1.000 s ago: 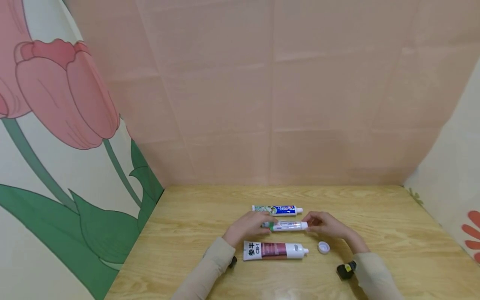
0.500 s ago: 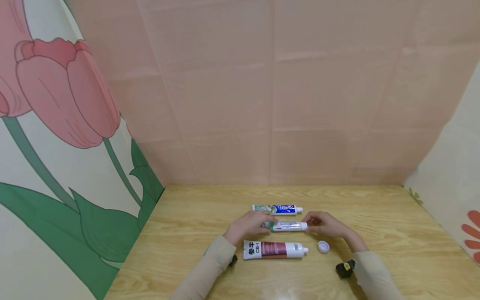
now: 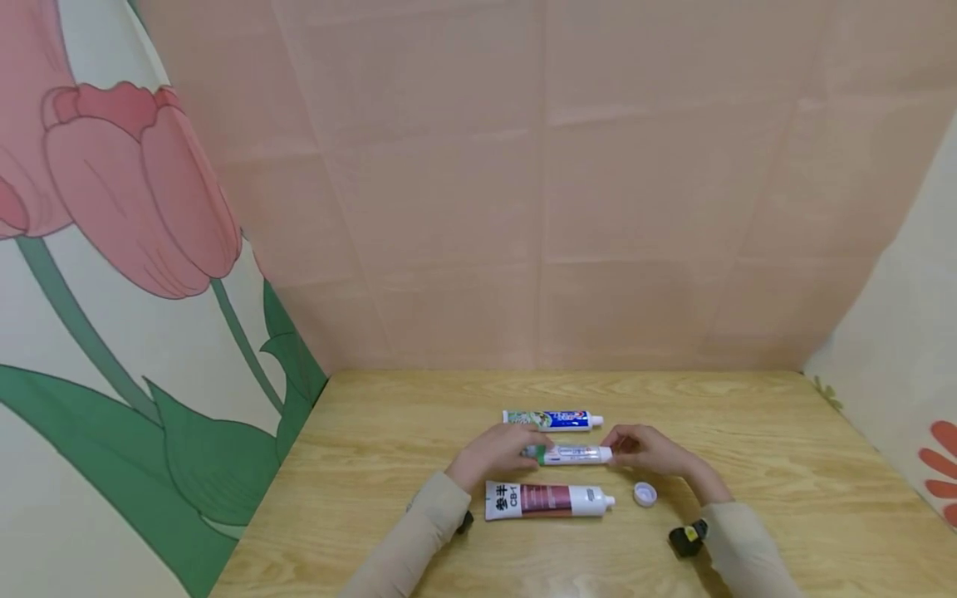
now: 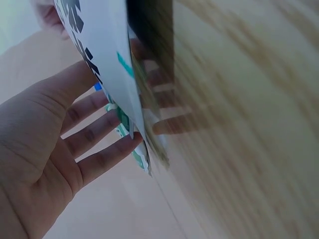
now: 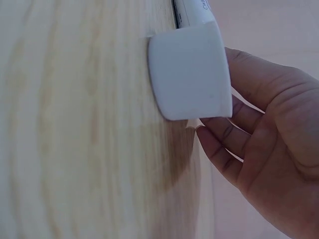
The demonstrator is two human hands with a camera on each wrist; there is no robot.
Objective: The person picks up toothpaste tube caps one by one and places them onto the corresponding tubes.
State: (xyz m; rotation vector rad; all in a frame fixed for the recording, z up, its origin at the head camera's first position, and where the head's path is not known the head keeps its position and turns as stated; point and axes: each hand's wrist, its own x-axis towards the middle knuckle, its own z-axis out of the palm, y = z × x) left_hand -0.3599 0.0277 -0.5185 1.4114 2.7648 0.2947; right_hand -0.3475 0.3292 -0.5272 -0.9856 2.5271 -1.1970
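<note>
Between my hands lies a white toothpaste tube (image 3: 574, 454) with a green band and a white cap end. My left hand (image 3: 493, 453) holds its tail end, covering that part. At the other end, my right hand (image 3: 650, 449) pinches the cap with thumb and fingers. In the left wrist view, the near tube's white tail (image 4: 107, 55) blocks part of the left fingers. A loose white cap (image 5: 192, 74) hides the right fingertips in the right wrist view.
Nearer me lies a white and maroon toothpaste tube (image 3: 547, 499), its nozzle bare. Beyond the held tube is a blue and green toothpaste tube (image 3: 549, 419). The loose cap (image 3: 645, 494) rests right of the maroon tube on the wooden table (image 3: 374, 432).
Both hands stay at the middle tube with hardly any movement. The head view has shifted very slightly.
</note>
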